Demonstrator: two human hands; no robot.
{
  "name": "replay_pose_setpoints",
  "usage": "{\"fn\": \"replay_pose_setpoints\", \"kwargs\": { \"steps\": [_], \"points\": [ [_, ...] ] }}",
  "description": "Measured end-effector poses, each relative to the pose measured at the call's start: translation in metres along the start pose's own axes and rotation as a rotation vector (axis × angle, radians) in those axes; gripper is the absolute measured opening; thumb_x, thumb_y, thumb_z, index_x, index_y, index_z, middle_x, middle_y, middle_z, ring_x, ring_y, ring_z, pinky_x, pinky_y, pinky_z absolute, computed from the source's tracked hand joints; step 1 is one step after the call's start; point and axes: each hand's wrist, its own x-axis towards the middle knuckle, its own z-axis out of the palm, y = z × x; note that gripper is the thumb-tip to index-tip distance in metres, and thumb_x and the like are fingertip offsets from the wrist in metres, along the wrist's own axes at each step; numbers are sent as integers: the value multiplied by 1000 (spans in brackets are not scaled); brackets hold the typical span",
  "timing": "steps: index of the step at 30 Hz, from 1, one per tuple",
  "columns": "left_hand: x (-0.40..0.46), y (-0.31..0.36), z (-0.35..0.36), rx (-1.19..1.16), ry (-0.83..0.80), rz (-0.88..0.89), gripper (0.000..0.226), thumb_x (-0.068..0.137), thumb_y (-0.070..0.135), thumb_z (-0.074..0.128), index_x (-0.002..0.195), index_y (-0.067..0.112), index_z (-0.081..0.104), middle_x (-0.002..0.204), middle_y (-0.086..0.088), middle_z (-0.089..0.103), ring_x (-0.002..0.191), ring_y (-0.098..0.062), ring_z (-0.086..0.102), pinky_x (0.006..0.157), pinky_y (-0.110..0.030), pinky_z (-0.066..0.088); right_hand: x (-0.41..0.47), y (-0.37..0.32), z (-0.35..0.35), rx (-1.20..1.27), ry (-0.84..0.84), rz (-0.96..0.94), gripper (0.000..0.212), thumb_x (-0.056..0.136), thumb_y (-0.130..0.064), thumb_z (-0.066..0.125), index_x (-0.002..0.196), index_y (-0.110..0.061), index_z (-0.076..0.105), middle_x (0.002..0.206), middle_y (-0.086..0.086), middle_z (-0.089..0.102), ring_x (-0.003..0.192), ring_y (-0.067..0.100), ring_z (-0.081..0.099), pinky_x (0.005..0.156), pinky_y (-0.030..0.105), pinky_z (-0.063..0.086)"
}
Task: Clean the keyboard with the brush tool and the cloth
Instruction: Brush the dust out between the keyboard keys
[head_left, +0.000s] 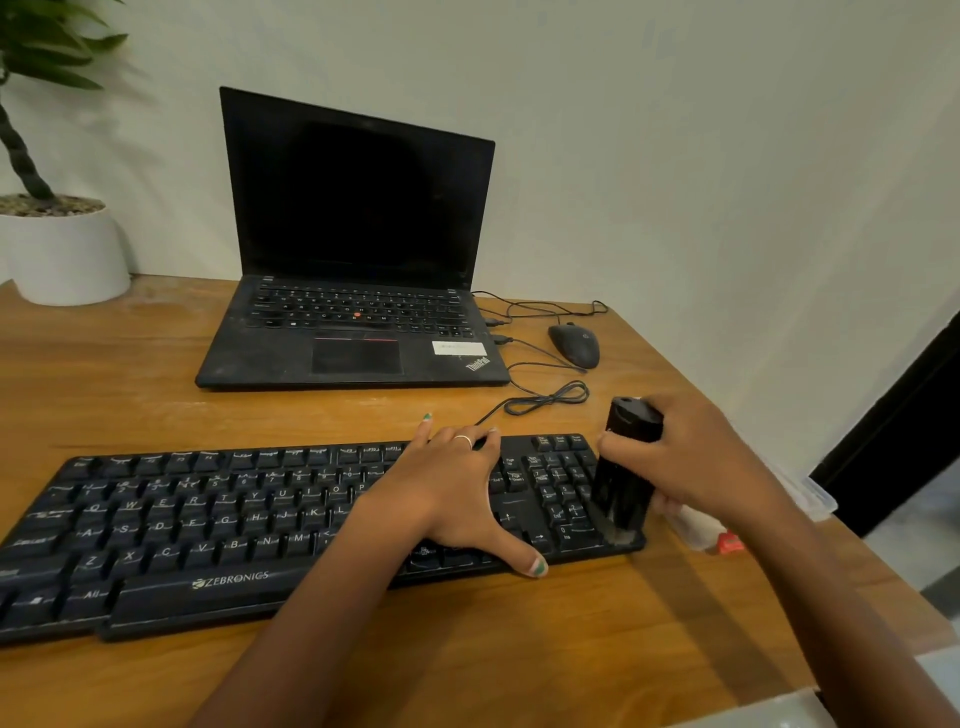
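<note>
A black Zebronics keyboard (208, 525) lies across the near part of the wooden desk. My left hand (447, 493) rests flat on its right-centre keys, fingers spread and straight. My right hand (696, 457) grips a black brush tool (626, 467) held upright, its bristle end down on the numeric pad at the keyboard's right end. No cloth is clearly in view.
An open black laptop (353, 312) with a dark screen stands behind the keyboard. A black mouse (574, 345) and loose cables (545, 397) lie to its right. A white plant pot (62, 249) sits at the far left. A clear case (800, 493) lies near the desk's right edge.
</note>
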Motion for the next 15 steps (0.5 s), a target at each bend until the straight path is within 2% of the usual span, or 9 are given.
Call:
{"fn": "replay_pose_setpoints", "kwargs": {
  "steps": [2, 4, 6, 8, 10, 11, 15],
  "points": [
    [0, 0, 0, 0, 2, 1, 130, 63, 84, 59, 155, 15, -3, 163, -1, -4, 149, -20, -5, 115, -44, -16, 0, 1, -6, 47, -8, 6, 21, 80, -33, 65, 80, -13, 60, 63, 2, 65, 44, 10, 59, 42, 25, 48],
    [1, 0, 0, 4, 0, 2, 130, 63, 84, 59, 155, 15, -3, 163, -2, -4, 149, -20, -5, 115, -45, -16, -4, 2, 6, 30, 182, -49, 20, 81, -34, 65, 78, -15, 60, 66, -1, 62, 57, 10, 59, 50, 26, 50],
    [1, 0, 0, 4, -1, 1, 130, 63, 84, 58, 155, 15, -3, 163, -2, -3, 149, -20, -4, 115, -45, -15, -12, -1, 19, 6, 288, -83, 20, 82, -34, 65, 72, -18, 57, 65, -5, 57, 62, 7, 54, 50, 15, 42],
    [1, -1, 1, 2, 1, -1, 131, 62, 84, 59, 155, 15, -3, 163, -2, -3, 149, -20, -4, 115, -45, -16, -14, -1, 15, -33, 191, -59, 19, 82, -32, 65, 72, -18, 56, 65, -7, 56, 62, 6, 53, 47, 13, 39],
    [1, -1, 1, 7, 2, 1, 131, 62, 85, 58, 155, 15, -2, 163, -2, -2, 149, -19, -4, 115, -45, -16, -13, 0, -1, -32, 14, -22, 17, 81, -33, 65, 75, -18, 59, 68, -5, 61, 61, 8, 59, 48, 15, 44],
    [1, -1, 1, 9, 2, 2, 131, 62, 85, 58, 155, 15, -2, 163, -2, -3, 149, -20, -4, 115, -45, -16, -13, 0, -6, -9, -4, -18, 17, 80, -34, 66, 78, -18, 60, 69, -4, 63, 61, 10, 61, 47, 18, 47],
    [1, -1, 0, 13, -4, -2, 131, 62, 85, 58, 155, 15, -2, 163, -2, -3, 149, -20, -4, 115, -45, -15, -21, -1, 9, 23, 280, -94, 19, 81, -31, 66, 70, -22, 54, 66, -8, 56, 62, 3, 52, 51, 10, 41]
  ]
}}
